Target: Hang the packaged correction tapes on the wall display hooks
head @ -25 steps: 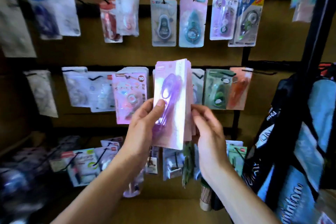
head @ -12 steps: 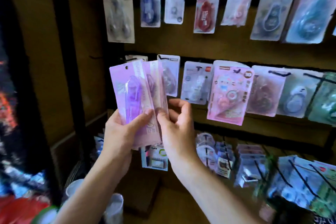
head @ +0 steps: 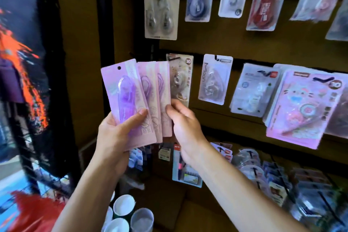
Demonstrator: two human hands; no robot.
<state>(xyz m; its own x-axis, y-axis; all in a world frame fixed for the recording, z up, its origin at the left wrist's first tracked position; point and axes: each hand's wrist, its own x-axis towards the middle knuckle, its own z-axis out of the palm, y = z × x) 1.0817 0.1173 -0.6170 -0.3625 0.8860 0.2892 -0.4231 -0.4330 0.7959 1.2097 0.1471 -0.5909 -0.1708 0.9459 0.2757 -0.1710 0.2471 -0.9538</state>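
Since half a second ago the view has swung a little further left and the purple packs (head: 138, 100) have fanned wider, so three cards now show side by side rather than overlapping tightly.

Nearest, at the bottom edge, stand a few paper cups (head: 123, 206). Above them the left hand (head: 114, 135) grips the lower part of the fan, thumb pressed across the front pack's blister. The right hand (head: 185, 128) has its fingers curled at the right edge of the fan, seemingly pinching the rearmost card, though the contact itself is hidden behind the cards. The front card's punched hole (head: 119, 68) is visible near its top.

Beyond the hands, the wall display (head: 216, 43) carries rows of other correction tapes on black hooks: a brown-toned pack (head: 179, 79) just behind the fan, a pale pack (head: 214, 79) beside it, a pink cartoon pack (head: 301, 107) further right.

The packs are not yet on any hook. My judgement is that the step in hand is separating one card and finding a free hook, possibly the dark one just left of the brown-toned pack, though it is too dim to be sure. To do it well, peel a single card off, hold it by its lower half so the hole stays unobstructed, line the hole up with the hook tip, and slide it straight back without twisting.
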